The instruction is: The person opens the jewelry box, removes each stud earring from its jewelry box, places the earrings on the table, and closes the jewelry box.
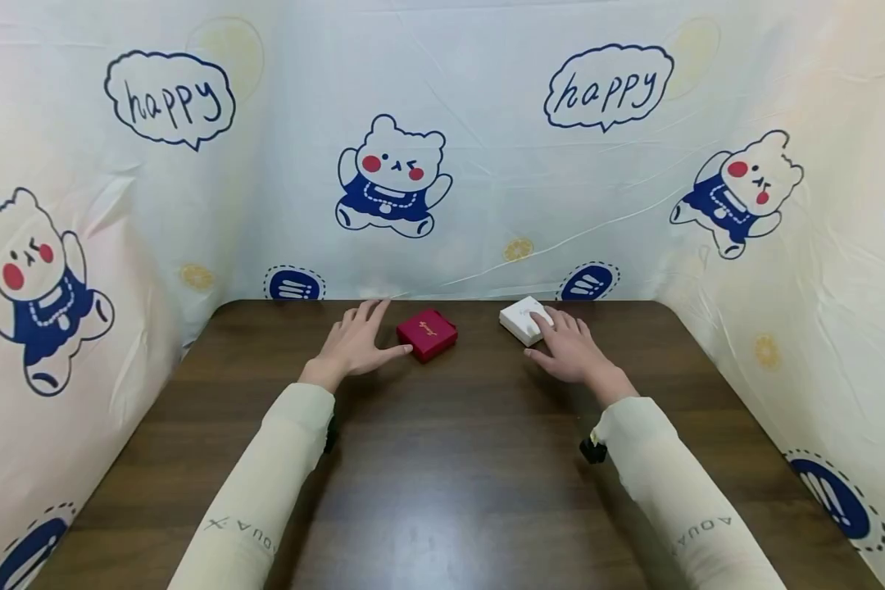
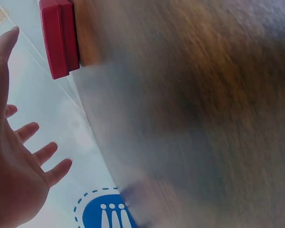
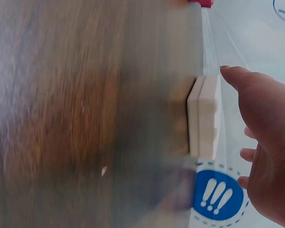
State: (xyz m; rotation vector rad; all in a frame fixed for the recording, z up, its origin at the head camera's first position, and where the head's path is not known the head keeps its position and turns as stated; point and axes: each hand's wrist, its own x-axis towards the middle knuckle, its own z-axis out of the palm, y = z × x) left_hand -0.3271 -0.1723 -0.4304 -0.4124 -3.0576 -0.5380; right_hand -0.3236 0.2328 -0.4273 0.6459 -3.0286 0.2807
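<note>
A small red box [image 1: 426, 334] with gold lettering lies near the far edge of the table, left of centre. To its right is a small white box [image 1: 522, 319] with faint lettering on its lid. My left hand [image 1: 352, 342] is spread just left of the red box, its thumb close to the box's side; the left wrist view shows a gap between the hand [image 2: 19, 156] and the red box [image 2: 60, 38]. My right hand [image 1: 569, 348] is over the near right side of the white box, fingers extended. In the right wrist view the white box [image 3: 205, 118] stands apart from the thumb.
The brown wooden table [image 1: 428, 459] reaches back to a pale curtain [image 1: 487, 164] printed with bears and speech bubbles, which also hangs at both sides. Dark wrist devices, such as the one at the right cuff [image 1: 593, 450], sit under the sleeves.
</note>
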